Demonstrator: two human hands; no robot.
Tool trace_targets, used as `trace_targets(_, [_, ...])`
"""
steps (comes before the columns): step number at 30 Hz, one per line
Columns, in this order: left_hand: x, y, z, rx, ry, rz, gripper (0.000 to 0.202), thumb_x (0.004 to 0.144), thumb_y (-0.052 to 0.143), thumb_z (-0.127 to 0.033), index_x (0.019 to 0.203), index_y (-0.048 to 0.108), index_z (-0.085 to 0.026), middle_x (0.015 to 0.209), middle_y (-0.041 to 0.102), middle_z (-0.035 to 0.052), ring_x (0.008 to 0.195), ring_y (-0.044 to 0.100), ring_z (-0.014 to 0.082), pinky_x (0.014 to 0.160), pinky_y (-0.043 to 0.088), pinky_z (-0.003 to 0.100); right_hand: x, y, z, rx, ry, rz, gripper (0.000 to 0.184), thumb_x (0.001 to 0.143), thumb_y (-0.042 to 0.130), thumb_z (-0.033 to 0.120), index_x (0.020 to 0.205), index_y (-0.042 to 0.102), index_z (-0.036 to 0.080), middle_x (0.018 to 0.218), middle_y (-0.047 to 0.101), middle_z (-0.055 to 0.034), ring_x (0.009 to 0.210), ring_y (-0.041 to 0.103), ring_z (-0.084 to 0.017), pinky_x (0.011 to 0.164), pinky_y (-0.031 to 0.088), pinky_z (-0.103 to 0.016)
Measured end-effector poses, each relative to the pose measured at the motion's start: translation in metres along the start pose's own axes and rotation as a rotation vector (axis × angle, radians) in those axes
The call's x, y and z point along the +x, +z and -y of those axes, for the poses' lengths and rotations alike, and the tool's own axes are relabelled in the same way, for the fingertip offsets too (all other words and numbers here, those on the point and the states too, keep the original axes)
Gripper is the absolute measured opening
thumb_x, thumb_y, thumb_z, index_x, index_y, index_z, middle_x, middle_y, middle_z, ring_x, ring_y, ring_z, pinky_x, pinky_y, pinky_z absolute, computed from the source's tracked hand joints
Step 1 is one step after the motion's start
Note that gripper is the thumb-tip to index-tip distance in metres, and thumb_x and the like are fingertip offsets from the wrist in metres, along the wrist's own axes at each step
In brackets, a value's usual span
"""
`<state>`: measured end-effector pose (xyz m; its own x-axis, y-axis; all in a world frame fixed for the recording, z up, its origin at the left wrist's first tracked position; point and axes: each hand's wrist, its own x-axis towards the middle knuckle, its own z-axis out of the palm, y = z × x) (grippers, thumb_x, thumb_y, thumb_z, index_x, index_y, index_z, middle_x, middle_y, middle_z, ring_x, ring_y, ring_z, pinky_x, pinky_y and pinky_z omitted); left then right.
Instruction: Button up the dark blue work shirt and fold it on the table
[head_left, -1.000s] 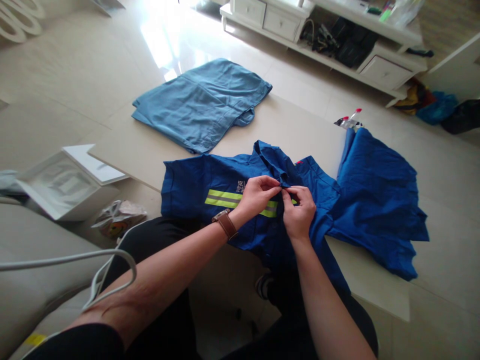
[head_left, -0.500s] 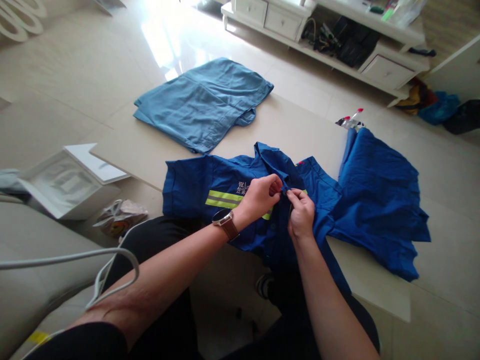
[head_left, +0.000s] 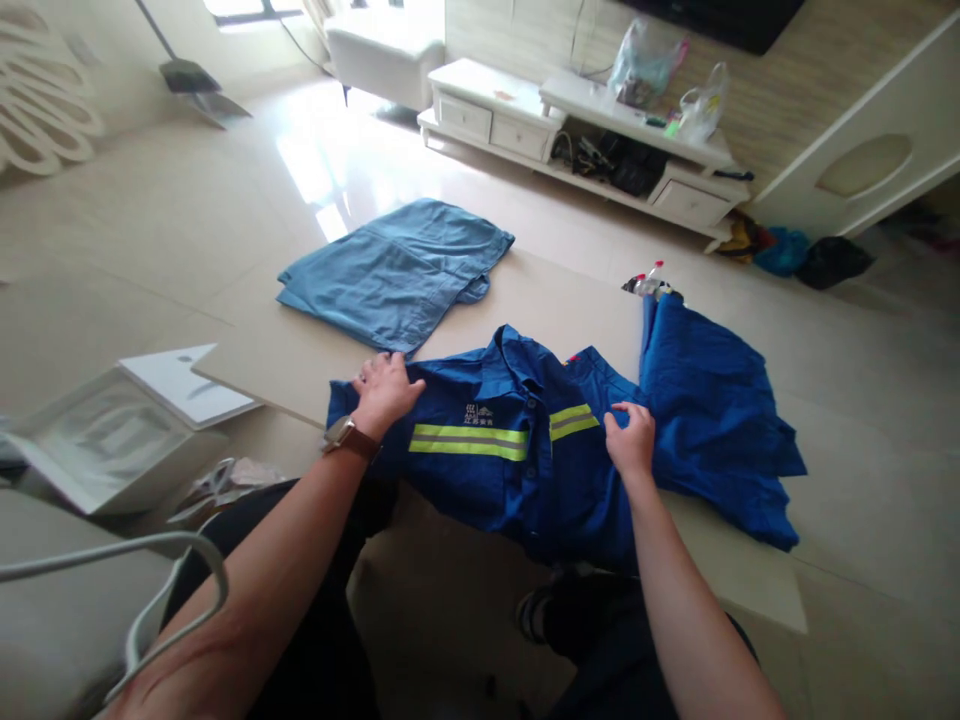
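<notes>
A dark blue work shirt (head_left: 510, 455) with reflective yellow stripes was found laid front-up across the near edge of a low beige table (head_left: 570, 300), its lower part hanging over that edge toward the person's lap. The left hand (head_left: 384, 390) was laid flat, fingers spread and gripping nothing, on the shirt's left shoulder and sleeve, close to the table's left corner. The right hand (head_left: 631, 442) was rested on the cloth just right of the stripe; the fingers were curled, and whether fabric was pinched could not be told. A second dark blue garment (head_left: 712, 420) was observed touching the shirt on the right and reaching past the table's right side. A folded lighter blue garment (head_left: 397, 272) was noted on the far left of the table, just beyond the left hand. Bare tabletop was left open between the two garments at the far side. An open white box (head_left: 112, 440) was seen on the floor to the left. Compared with half a second before, both hands had been drawn apart from the shirt's placket at the collar, where they had been pinched together, and the front was seen closed.
</notes>
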<state>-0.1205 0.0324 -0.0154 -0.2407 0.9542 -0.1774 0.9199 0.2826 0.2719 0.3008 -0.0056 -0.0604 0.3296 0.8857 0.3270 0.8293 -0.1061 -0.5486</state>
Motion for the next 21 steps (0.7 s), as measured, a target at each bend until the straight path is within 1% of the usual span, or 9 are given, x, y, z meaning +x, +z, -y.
trace_targets(2, [0.003,0.002,0.019,0.012,-0.012,0.094,0.059,0.093,0.055,-0.046,0.143,0.050,-0.015,0.147,0.054,0.0252,0.136,0.050,0.0440,0.114,0.033,0.067,0.017,-0.002,-0.012,-0.193,-0.017,0.059,0.031,0.086,0.055,0.025,0.111,0.068,0.011,0.123,0.066,-0.0207,0.126,0.053,-0.031,0.114,0.038,-0.046])
trace_targets(4, [0.000,0.005,0.029,0.021,0.015,0.135,0.055,0.095,0.053,-0.044,0.142,0.051,-0.014,0.142,0.060,0.0252,0.132,0.055,0.0424,0.113,0.036,0.066,0.039,0.000,-0.015,-0.373,0.026,0.178,0.042,0.091,0.054,0.025,0.130,0.060,0.009,0.139,0.058,-0.0230,0.140,0.042,-0.031,0.116,0.034,-0.046])
trace_targets(6, [-0.005,0.007,0.034,0.034,0.040,0.132,0.049,0.096,0.051,-0.040,0.136,0.056,-0.012,0.134,0.065,0.0251,0.127,0.061,0.0405,0.109,0.042,0.059,0.063,0.006,-0.011,-0.501,0.104,0.325,0.050,0.094,0.057,0.030,0.139,0.054,0.009,0.143,0.055,-0.0235,0.145,0.036,-0.032,0.116,0.032,-0.049])
trace_targets(7, [-0.008,0.007,0.036,0.024,0.048,0.125,0.046,0.097,0.050,-0.039,0.133,0.058,-0.012,0.131,0.067,0.0247,0.125,0.063,0.0391,0.107,0.045,0.054,0.074,0.009,-0.009,-0.533,0.141,0.391,0.052,0.093,0.059,0.032,0.139,0.054,0.009,0.140,0.058,-0.0235,0.144,0.038,-0.033,0.115,0.033,-0.050])
trace_targets(11, [-0.014,-0.005,0.044,-0.100,0.086,0.040,0.044,0.100,0.046,-0.037,0.133,0.064,-0.015,0.129,0.071,0.0199,0.120,0.067,0.0328,0.098,0.051,0.039,0.100,0.014,-0.001,-0.553,0.228,0.517,0.039,0.084,0.072,0.030,0.117,0.069,0.010,0.118,0.068,-0.0222,0.128,0.053,-0.037,0.104,0.040,-0.051])
trace_targets(13, [-0.015,-0.014,0.049,-0.121,0.114,-0.022,0.044,0.100,0.046,-0.036,0.135,0.065,-0.018,0.129,0.072,0.0176,0.119,0.068,0.0315,0.099,0.051,0.038,0.102,0.012,-0.002,-0.552,0.245,0.523,0.036,0.081,0.074,0.028,0.112,0.071,0.010,0.126,0.065,-0.0243,0.132,0.051,-0.038,0.105,0.040,-0.051])
trace_targets(16, [-0.017,-0.027,0.060,-0.111,0.154,-0.043,0.041,0.099,0.049,-0.035,0.132,0.068,-0.018,0.128,0.073,0.0154,0.119,0.068,0.0302,0.101,0.051,0.037,0.098,0.011,-0.005,-0.506,0.273,0.516,0.046,0.076,0.078,0.031,0.117,0.070,0.011,0.139,0.059,-0.0255,0.137,0.048,-0.040,0.107,0.041,-0.054])
trace_targets(18, [-0.018,-0.035,0.069,-0.101,0.169,-0.043,0.040,0.099,0.051,-0.034,0.131,0.069,-0.018,0.129,0.073,0.0142,0.121,0.068,0.0289,0.103,0.050,0.035,0.098,0.013,-0.008,-0.449,0.310,0.522,0.048,0.072,0.081,0.030,0.114,0.072,0.009,0.135,0.061,-0.0275,0.132,0.054,-0.043,0.105,0.044,-0.058])
trace_targets(21, [-0.019,-0.047,0.086,-0.064,0.131,-0.096,0.043,0.101,0.049,-0.038,0.134,0.068,-0.019,0.131,0.072,0.0140,0.122,0.067,0.0291,0.104,0.050,0.035,0.103,0.017,-0.013,-0.337,0.346,0.525,0.038,0.061,0.086,0.024,0.094,0.075,0.009,0.115,0.071,-0.0258,0.119,0.064,-0.044,0.102,0.048,-0.060])
